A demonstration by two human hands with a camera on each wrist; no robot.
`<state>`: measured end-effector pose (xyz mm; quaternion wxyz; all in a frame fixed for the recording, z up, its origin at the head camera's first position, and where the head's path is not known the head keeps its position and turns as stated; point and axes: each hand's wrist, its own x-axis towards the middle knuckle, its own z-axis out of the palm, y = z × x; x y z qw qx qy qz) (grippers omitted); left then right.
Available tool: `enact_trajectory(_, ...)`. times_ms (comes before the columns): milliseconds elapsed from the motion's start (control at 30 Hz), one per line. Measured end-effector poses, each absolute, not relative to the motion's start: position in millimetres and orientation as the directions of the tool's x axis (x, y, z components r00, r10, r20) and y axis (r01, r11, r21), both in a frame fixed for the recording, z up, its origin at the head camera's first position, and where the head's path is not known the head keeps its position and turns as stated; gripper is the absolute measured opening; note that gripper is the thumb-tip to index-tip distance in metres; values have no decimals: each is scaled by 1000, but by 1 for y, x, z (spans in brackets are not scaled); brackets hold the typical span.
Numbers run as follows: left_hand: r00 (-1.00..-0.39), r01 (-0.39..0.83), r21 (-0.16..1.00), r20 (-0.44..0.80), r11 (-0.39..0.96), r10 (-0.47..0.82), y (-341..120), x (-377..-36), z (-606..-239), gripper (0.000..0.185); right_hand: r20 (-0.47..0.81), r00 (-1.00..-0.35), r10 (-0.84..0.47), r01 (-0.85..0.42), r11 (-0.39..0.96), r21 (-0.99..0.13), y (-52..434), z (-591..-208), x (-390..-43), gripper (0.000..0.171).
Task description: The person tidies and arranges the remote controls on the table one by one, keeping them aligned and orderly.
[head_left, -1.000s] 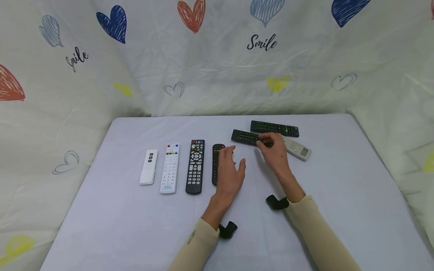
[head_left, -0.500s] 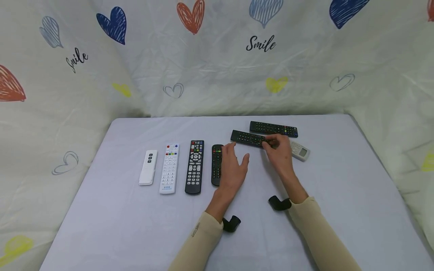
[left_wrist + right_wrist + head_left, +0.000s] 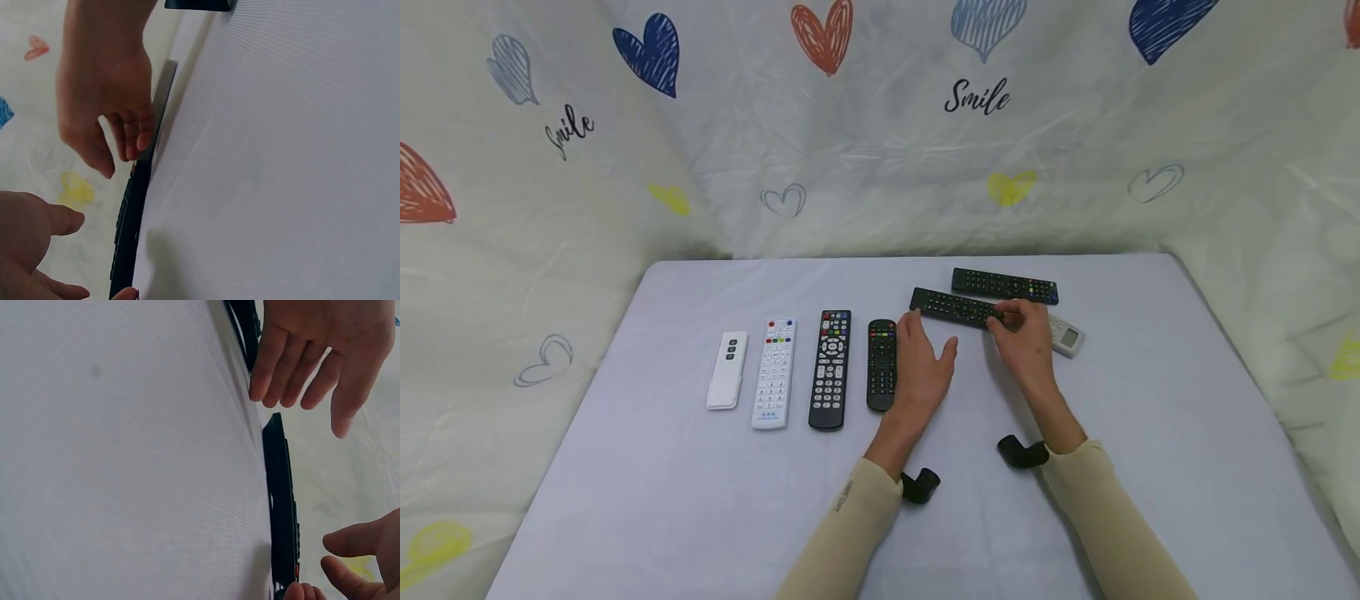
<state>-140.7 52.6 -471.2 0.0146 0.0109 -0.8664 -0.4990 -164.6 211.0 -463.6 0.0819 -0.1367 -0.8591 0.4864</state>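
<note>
Your right hand (image 3: 1028, 346), fingers loosely bent, grips nothing at one end of a slanted black remote (image 3: 951, 307). Your left hand (image 3: 921, 371), empty, extends its fingers near the other.

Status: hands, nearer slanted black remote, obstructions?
Left hand near left end of nearer slanted black remote. Right hand at its right end, contact unclear. Grey remote partly hidden by right hand.

Remotes (image 3: 953, 307): smooth plastic; table covering (image 3: 700, 508): matt cloth; sleeves (image 3: 1108, 517): cloth; backdrop (image 3: 880, 142): faintly glossy.
</note>
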Motion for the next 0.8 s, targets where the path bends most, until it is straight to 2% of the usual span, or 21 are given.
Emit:
enact_trajectory(400,-997,-31,886,9,463,-83,58,-155,-473,81,25,-948,318,149,511,-846,212,-464,-161,33)
enact_trajectory(600,-996,-65,884,-31,463,-80,58,-159,-473,83,47,-953,301,136,559,-818,213,-466,-161,34)
enact_trajectory(800,-997,-48,896,-12,442,-82,58,-164,-472,85,74,-953,294,112,570,-814,214,-468,-160,35)
